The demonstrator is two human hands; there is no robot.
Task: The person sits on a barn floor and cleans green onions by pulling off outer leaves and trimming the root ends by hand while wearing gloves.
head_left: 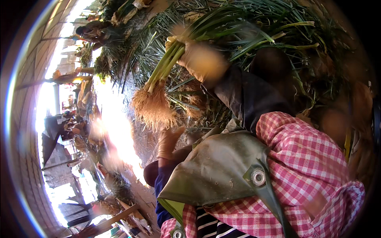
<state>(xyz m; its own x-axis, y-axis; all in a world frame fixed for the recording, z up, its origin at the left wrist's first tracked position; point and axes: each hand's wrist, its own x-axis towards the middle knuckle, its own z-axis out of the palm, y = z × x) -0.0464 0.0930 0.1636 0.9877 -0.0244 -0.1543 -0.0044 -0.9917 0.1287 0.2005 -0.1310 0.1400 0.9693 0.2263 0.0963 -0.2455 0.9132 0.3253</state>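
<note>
My right hand (pixel 197 59), in a tan glove, is closed around the stalks of a bunch of green onions (pixel 166 63). Their long green leaves stretch up and to the right, while the brown, stringy roots (pixel 152 105) hang toward the lower left. Just below those roots is my left hand (pixel 168 142), also gloved, with its thumb apart from the fingers and nothing visible in it. Whether its fingertips touch the roots I cannot tell.
A large heap of green onions (pixel 278 23) lies beyond and right of my right arm. More bunches (pixel 115 51) lie at the upper left. An olive apron (pixel 216 166) covers my lap. Glaring sunlight falls on the ground (pixel 119 123) at left. Blurry spots hide parts of the view.
</note>
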